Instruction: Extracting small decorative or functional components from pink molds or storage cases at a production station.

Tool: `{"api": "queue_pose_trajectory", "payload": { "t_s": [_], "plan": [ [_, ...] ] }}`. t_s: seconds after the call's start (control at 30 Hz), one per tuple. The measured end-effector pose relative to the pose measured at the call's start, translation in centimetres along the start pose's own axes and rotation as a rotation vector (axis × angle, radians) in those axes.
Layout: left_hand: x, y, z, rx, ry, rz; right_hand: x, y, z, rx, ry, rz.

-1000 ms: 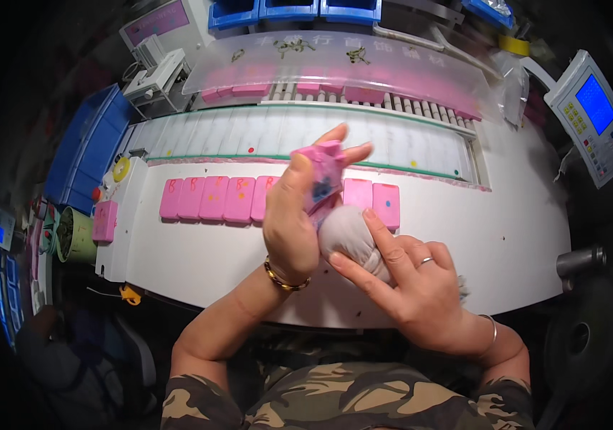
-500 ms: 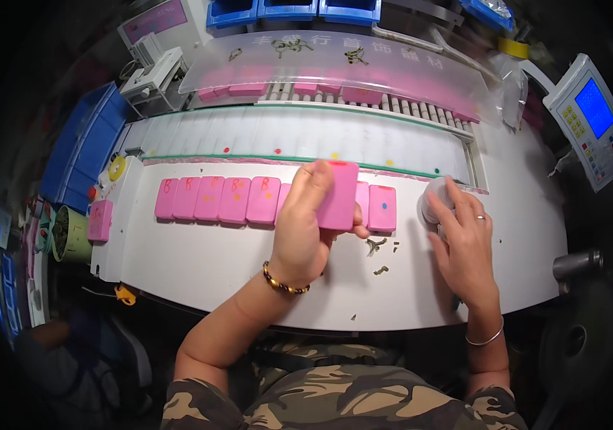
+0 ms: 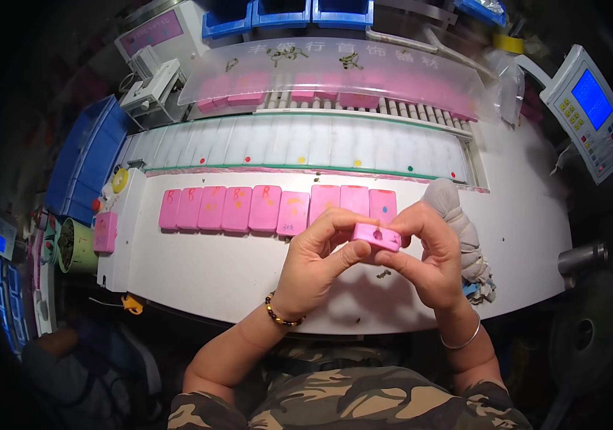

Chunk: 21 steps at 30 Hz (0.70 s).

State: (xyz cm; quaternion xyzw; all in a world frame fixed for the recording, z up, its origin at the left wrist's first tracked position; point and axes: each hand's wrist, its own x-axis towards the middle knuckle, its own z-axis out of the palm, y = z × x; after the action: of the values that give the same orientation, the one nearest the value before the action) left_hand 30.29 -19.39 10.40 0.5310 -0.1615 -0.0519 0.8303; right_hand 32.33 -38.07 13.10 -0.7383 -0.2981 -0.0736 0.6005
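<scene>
A white table (image 3: 199,279) carries a row of pink blocks (image 3: 265,209). Right of the row lies a grey cloth bundle (image 3: 467,247). On the row's near side, left hand (image 3: 313,265) and right hand (image 3: 428,251) angle inward, fingers pinched closed on one held block (image 3: 365,234), its narrow side upward.

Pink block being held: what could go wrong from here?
Slip: the pink block is pinched at its edges between the left grip and right grip, so it might drop onto the white table.

Knock: the row of pink blocks lies just beyond; a knuckle could nudge one.

Snag: the grey cloth bundle sits beside the right grip and could get brushed.
</scene>
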Motion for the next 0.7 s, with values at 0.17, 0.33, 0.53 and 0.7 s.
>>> {"api": "queue_pose_trajectory", "payload": {
  "t_s": [0.17, 0.33, 0.53, 0.7],
  "plan": [
    [0.7, 1.1, 0.4, 0.015, 0.015, -0.153, 0.0, -1.0, -0.6, -0.205, 0.029, -0.111],
    [0.7, 1.7, 0.6, 0.214, 0.05, 0.042, 0.0, -2.0, 0.3, -0.159, 0.106, -0.146],
    [1.6, 2.0, 2.6, 0.139, 0.165, -0.055, -0.1, -1.6, -2.1, -0.009, 0.067, 0.051],
    [2.7, 1.1, 3.2, 0.815, 0.119, 0.424, 0.8, -1.2, -2.1, 0.314, 0.205, 0.313]
  ]
}}
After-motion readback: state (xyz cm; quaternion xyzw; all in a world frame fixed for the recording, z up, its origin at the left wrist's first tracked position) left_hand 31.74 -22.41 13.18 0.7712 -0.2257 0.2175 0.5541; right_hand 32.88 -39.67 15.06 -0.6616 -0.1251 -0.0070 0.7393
